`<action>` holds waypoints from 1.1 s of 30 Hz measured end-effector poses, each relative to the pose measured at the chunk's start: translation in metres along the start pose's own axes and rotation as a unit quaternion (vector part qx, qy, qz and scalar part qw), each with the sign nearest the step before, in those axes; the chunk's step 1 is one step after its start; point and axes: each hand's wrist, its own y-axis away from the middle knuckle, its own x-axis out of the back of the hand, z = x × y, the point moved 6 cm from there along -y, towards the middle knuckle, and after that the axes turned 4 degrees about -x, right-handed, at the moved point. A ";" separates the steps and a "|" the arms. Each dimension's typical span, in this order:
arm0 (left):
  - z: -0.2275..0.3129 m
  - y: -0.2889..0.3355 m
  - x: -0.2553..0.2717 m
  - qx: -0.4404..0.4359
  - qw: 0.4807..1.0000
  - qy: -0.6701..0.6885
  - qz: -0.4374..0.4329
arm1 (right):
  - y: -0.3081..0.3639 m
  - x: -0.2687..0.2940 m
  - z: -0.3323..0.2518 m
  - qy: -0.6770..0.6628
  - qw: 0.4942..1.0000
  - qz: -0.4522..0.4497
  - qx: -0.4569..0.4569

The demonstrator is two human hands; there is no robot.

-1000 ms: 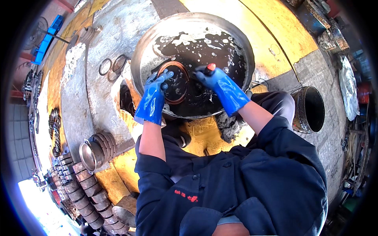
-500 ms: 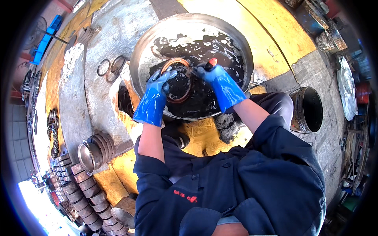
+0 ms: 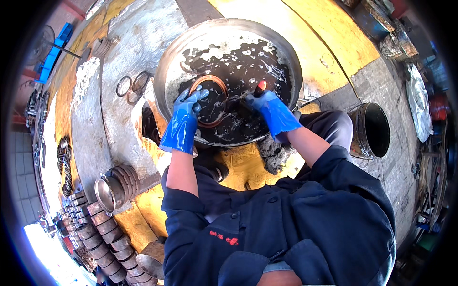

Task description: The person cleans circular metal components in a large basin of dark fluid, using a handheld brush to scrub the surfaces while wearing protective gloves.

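Both of my hands wear blue rubber gloves and work over a wide round metal basin [image 3: 167, 64] of dark, foamy liquid. My left hand [image 3: 185, 110] grips the left side of a copper-coloured metal ring [image 3: 210, 78], which is tilted just above or at the liquid. Closed round a tool with a red-and-black handle [image 3: 261, 87], my right hand [image 3: 271, 106] is at the basin's right side, apart from the ring. The tool's working end cannot be made out against the dark liquid.
Several thin rings [image 3: 140, 82] lie left of the basin. A dark open bucket [image 3: 377, 131] stands right of my knee. Stacked metal rings [image 3: 125, 181] and rows of metal cylinders [image 3: 102, 236] occupy the lower left. A grey clump [image 3: 273, 159] rests before the basin.
The ring has moved slightly lower and to the left with my left hand. My right hand and the tool have moved a little right and down, away from the ring.
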 end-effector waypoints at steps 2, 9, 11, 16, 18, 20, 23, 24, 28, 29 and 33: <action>0.000 -0.004 -0.018 0.001 1.000 0.008 -0.007 | -0.035 0.004 0.001 0.045 0.992 -0.026 0.112; -0.009 0.000 -0.002 0.000 0.999 0.032 -0.003 | 0.010 -0.014 -0.102 0.047 0.949 0.008 0.313; -0.004 -0.002 -0.003 -0.009 0.999 0.022 -0.023 | -0.010 -0.012 -0.087 0.069 0.967 0.006 0.246; 0.009 0.009 -0.002 -0.009 0.999 0.052 -0.007 | -0.027 -0.030 -0.042 0.095 0.984 -0.038 0.143; 0.016 0.008 -0.021 -0.014 1.000 0.017 0.010 | -0.039 -0.040 -0.009 -0.023 0.990 -0.101 0.099; 0.008 0.003 -0.017 -0.012 0.999 0.035 0.005 | -0.028 -0.047 0.001 0.037 0.990 -0.137 0.014; -0.001 -0.005 -0.023 -0.003 0.999 0.039 -0.011 | -0.034 -0.045 0.004 -0.023 0.990 -0.120 0.075; -0.001 -0.003 -0.026 0.003 1.000 0.025 -0.017 | -0.029 -0.042 -0.005 -0.044 0.988 -0.117 0.096; -0.005 0.003 -0.001 -0.006 0.997 0.075 -0.026 | 0.039 -0.024 -0.113 0.293 0.799 -0.007 0.525; -0.005 0.000 -0.010 0.003 0.999 0.026 -0.024 | 0.035 -0.021 -0.110 0.342 0.775 0.006 0.532; -0.007 -0.001 -0.025 0.006 0.997 0.056 -0.048 | 0.015 -0.028 -0.111 0.481 0.764 -0.093 0.420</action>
